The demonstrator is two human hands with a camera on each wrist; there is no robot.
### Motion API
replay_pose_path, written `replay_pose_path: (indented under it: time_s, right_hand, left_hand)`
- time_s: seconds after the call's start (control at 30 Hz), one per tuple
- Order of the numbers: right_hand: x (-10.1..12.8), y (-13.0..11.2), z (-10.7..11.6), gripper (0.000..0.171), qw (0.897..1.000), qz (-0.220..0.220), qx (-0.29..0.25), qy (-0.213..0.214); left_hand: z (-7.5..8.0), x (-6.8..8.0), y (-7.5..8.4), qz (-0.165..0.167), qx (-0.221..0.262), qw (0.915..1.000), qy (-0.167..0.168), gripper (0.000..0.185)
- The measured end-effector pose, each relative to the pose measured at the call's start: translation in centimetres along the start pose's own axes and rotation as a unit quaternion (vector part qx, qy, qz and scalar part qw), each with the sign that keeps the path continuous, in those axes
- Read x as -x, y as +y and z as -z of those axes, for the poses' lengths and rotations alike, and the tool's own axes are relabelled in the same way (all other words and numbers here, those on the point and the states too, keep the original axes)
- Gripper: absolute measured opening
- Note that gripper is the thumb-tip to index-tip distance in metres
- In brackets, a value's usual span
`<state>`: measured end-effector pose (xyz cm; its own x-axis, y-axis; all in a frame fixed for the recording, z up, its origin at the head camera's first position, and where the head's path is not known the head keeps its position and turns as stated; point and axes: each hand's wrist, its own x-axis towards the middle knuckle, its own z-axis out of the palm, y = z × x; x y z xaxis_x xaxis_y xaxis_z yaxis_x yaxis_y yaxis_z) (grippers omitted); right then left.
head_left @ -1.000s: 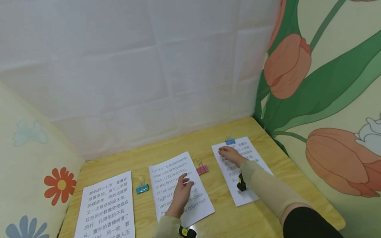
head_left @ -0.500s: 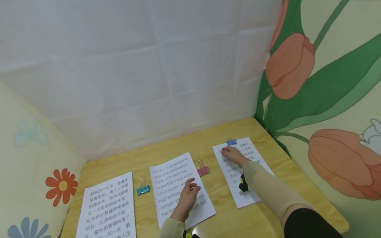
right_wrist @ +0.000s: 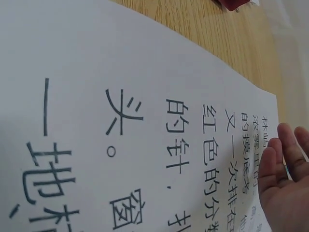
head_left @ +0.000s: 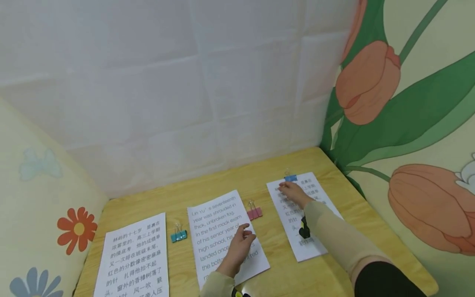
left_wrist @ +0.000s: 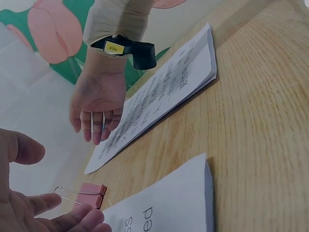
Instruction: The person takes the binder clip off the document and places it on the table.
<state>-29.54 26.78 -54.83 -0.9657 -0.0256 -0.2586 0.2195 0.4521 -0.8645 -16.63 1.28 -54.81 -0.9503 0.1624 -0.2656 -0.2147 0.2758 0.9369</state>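
Observation:
In the head view my right hand hovers over the upper part of the right-hand paper stack, its fingertips just below a blue binder clip at the stack's top edge. The left wrist view shows this hand's fingers hanging fairly straight, the clip's wire handles visible between them. My left hand is over the lower right of the middle paper stack, fingers relaxed and holding nothing. Beyond its fingers in the left wrist view lies a pink binder clip, next to the middle stack.
A third printed stack lies at the left of the wooden table. Between it and the middle stack sits a teal binder clip. A white sheet hangs behind the table, and painted walls flank it.
My left hand has moved right across the middle stack. My right hand has shifted slightly right, staying near the blue clip. The clips and stacks have not moved on the table.

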Motion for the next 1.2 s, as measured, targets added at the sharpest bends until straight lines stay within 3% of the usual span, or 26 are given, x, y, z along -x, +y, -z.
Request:
replay_pose_path:
  time_s: [0.43,0.6,0.97,1.2]
  right_hand:
    - [0.1,0.5,0.7,0.048,1.0,0.002,0.007,0.012]
    - [-0.3,0.8,1.2,0.05,0.999,0.003,0.026,0.025]
    - [0.0,0.7,2.0,0.048,0.999,0.009,0.012,0.035]
    - [-0.4,1.1,2.6,0.048,0.998,0.012,0.027,0.053]
  left_hand:
    - [-1.2,-0.1,-0.1,-0.034,0.005,0.9989,-0.033,0.053]
    - [-1.6,-0.2,0.0,-0.033,0.009,0.9984,-0.045,0.053]
    - [-2.3,-0.5,0.0,-0.032,0.004,0.9969,-0.072,0.05]
    - [-2.5,-0.8,0.3,-0.012,0.008,0.9963,-0.084,0.052]
